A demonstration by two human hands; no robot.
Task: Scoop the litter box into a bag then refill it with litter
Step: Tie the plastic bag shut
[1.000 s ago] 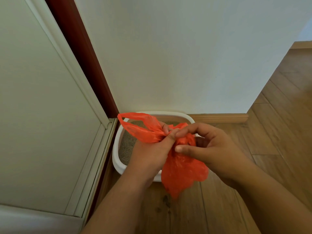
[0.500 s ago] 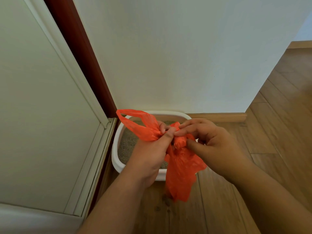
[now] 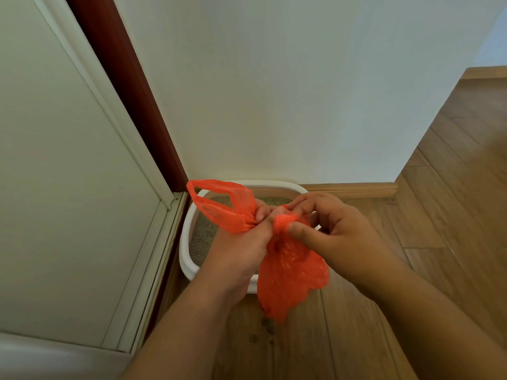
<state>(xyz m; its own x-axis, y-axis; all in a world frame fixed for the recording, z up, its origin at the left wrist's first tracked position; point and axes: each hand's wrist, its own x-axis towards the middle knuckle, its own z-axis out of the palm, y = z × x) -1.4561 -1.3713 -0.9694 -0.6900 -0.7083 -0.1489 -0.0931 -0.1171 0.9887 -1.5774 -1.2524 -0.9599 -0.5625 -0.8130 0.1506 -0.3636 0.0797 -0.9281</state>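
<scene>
A person's two bare hands held a thin orange plastic bag [image 3: 290, 272] in mid-air, seen from above by a head-worn camera. The left hand [image 3: 241, 250] gripped the bag's gathered neck, its fingers curled round the plastic, and one looped handle [image 3: 219, 204] stuck up and out to the left of that fist. The right hand [image 3: 337, 237] pinched a bunched part of the plastic at the neck, thumb beneath and fingertips on top, close against the left hand. The body of the bag hung below both hands, crumpled and slack.

Behind and below the hands a white litter box [image 3: 186, 248] sat on the wooden floor [image 3: 439, 215], pushed into the corner against a pale wall [image 3: 274, 91]. Grey-beige litter [image 3: 203, 234] showed inside it; the hands and bag hid much of the box. A wooden skirting board [image 3: 356, 189] ran along the foot of the wall to the right of the box. To the left stood a pale panelled door [image 3: 55, 174] beside a dark red-brown frame [image 3: 131, 91]. A few dark specks lay on the floor under the bag.
</scene>
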